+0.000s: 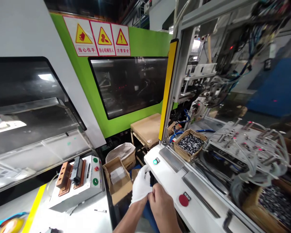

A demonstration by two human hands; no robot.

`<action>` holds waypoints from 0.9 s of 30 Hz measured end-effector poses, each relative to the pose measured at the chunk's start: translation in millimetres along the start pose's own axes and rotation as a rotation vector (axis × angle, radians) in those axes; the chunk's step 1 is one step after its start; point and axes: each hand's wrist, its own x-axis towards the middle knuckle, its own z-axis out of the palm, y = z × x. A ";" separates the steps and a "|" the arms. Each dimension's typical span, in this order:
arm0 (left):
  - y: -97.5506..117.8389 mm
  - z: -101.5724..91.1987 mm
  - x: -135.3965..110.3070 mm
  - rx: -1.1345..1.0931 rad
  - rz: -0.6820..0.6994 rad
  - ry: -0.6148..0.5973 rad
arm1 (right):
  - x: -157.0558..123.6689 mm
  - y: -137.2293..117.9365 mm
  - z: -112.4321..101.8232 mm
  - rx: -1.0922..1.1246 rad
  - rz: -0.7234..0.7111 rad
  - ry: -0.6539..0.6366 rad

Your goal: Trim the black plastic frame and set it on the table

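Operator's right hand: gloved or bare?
Bare: the right hand shows skin and knuckles, with no glove on it. Only the left hand wears a white glove.

Bare right hand (162, 202) on the white-gloved left hand (140, 186)

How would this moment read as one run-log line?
left hand: in white glove | right hand: bare, touching glove | beside: red button

The left hand (141, 186) wears a white glove (140, 184); the right hand (162, 203) is bare.
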 end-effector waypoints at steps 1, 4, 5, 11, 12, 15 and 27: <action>-0.1 2.8 -0.2 -0.057 -0.003 0.012 | 1.8 -0.3 0.0 -0.002 0.013 0.000; 4.2 9.4 -0.4 -0.277 -0.035 0.038 | 4.4 0.2 -1.5 0.063 -0.015 0.033; 6.3 10.9 -0.1 -0.341 -0.059 0.046 | 4.1 0.8 -2.0 0.083 -0.045 0.046; 8.4 15.8 8.1 -0.454 -0.124 0.046 | -1.7 1.8 -5.9 0.130 -0.151 0.086; 7.9 15.7 9.7 -0.441 -0.134 0.032 | -2.0 1.2 -7.3 0.148 -0.186 0.090; 8.6 13.3 12.0 -0.411 -0.144 0.024 | -1.9 -1.1 -12.3 0.219 -0.264 0.009; 6.2 14.6 9.5 -0.487 -0.226 -0.083 | -7.7 -2.8 -23.0 0.481 -0.261 -0.300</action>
